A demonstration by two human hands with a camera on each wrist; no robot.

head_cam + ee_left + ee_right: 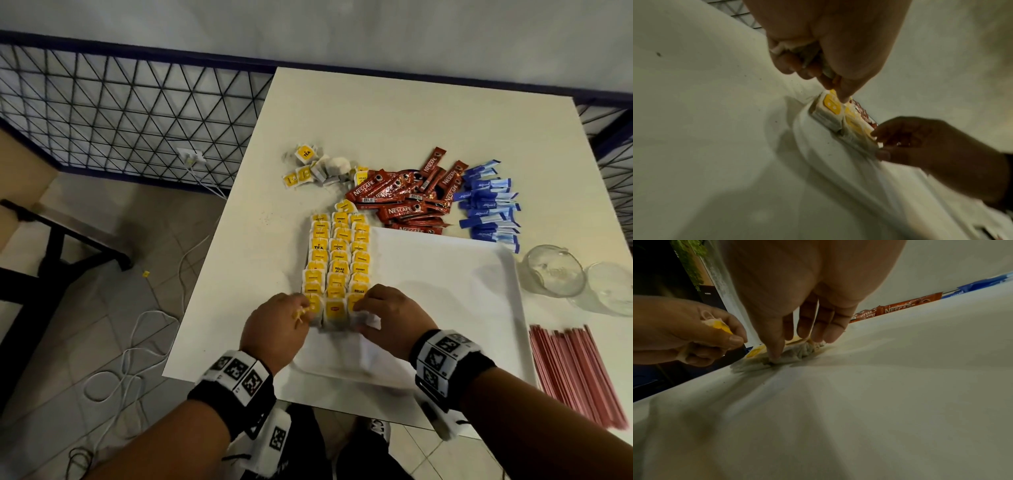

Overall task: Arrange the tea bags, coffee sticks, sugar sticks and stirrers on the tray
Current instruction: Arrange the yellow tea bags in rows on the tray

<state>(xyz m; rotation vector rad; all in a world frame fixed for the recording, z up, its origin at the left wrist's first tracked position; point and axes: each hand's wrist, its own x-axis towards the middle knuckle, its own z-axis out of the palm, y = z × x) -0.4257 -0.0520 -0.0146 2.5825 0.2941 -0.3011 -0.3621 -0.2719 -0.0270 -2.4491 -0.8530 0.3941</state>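
Yellow-tagged tea bags (337, 260) lie in three rows along the left edge of the white tray (445, 291). My left hand (305, 313) hovers at the near end of the left row and grips a tea bag (721, 326) in its curled fingers, yellow tag sticking out. My right hand (363, 313) is at the near end of the right row. Its thumb (774, 353) presses the front of the nearest tea bag (795, 356) while its fingers (818, 331) reach over the top, pinching it.
Loose tea bags (318, 168) lie at the back left of the white table (246, 274). Red coffee sticks (407, 198) and blue sugar sticks (489, 209) are piled behind the tray. Two glass cups (555, 270) and red stirrers (575, 370) are to its right.
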